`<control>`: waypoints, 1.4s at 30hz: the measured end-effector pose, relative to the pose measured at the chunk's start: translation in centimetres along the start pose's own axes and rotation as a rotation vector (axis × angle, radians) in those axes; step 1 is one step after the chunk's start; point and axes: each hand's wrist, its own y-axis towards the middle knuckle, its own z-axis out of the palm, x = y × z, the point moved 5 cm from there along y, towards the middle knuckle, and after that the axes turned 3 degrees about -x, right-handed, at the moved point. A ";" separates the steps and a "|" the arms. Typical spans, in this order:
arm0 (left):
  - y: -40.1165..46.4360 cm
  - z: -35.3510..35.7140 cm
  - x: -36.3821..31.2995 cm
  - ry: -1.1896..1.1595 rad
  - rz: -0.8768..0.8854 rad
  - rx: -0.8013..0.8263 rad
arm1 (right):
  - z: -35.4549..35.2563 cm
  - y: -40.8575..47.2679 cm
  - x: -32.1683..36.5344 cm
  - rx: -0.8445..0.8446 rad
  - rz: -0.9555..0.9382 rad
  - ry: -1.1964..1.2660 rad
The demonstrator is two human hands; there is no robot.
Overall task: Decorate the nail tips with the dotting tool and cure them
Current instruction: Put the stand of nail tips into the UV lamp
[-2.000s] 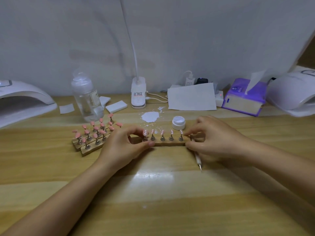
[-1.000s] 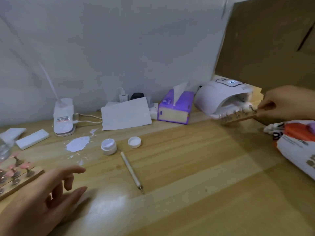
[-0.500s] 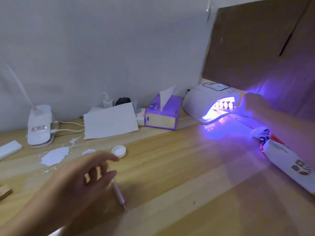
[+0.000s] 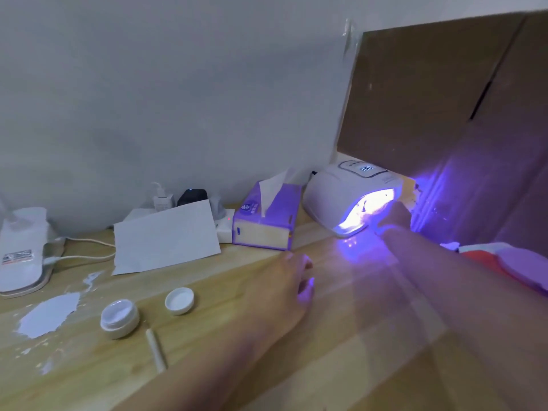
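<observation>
right hand (image 4: 396, 213) at lit curing lamp (image 4: 350, 200) mouth, right of frame; grip unclear | left hand (image 4: 284, 287) lower centre, loosely curled, empty | dotting tool (image 4: 156, 348) lower left, pointing away, nearer left hand

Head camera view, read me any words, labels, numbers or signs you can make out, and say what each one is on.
None can be read.
Curing lamp: lit display on top, digits blurred.
Tissue box: round logo and print, too small.
White clamp base: sticker, text blurred.
Orange and white package: no print legible.
</observation>
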 end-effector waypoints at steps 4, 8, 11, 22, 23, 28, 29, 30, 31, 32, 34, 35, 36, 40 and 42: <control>-0.2 0.1 -0.2 0.061 0.034 -0.025 | 0.8 0.0 -0.1 -0.068 0.044 0.273; 0.1 -0.1 -0.3 0.048 0.044 0.040 | 1.2 -1.1 -0.7 -0.190 -0.037 0.488; 2.8 0.0 -1.9 -0.099 0.030 0.114 | 1.0 -1.3 -0.9 -0.223 -0.115 0.602; 19.7 1.8 -6.9 0.119 0.023 0.090 | 0.4 -0.9 -1.3 -0.299 -0.173 0.861; 20.2 2.5 -6.8 0.172 0.017 0.132 | 0.6 -0.8 -1.2 -0.285 -0.181 0.864; 21.4 3.4 -6.4 0.282 0.084 0.132 | 0.9 -0.3 -1.1 -0.281 -0.173 0.924; 21.5 3.3 -6.4 0.280 0.092 0.124 | 0.9 -0.4 -1.1 -0.282 -0.166 0.928; 21.4 3.4 -6.4 0.277 0.099 0.115 | 1.0 -0.5 -1.2 -0.283 -0.165 0.932; 21.3 3.4 -6.5 0.278 0.104 0.103 | 0.9 -0.6 -1.2 -0.284 -0.165 0.935; 21.2 3.4 -6.5 0.284 0.106 0.090 | 0.9 -0.7 -1.2 -0.287 -0.168 0.937; 21.1 3.4 -6.3 0.297 0.105 0.071 | 0.9 -0.8 -1.3 -0.294 -0.175 0.934; 21.2 3.3 -6.3 0.296 0.103 0.062 | 0.8 -0.9 -1.2 -0.300 -0.174 0.928; 21.3 3.2 -6.2 0.302 0.100 0.059 | 0.8 -0.9 -1.3 -0.308 -0.171 0.919; 21.6 2.9 -6.2 0.496 0.079 0.141 | 0.8 -1.0 -0.8 -0.321 -0.183 0.888; 21.1 2.4 -6.1 0.535 0.055 0.212 | 0.7 -1.2 -0.7 -0.346 -0.224 0.870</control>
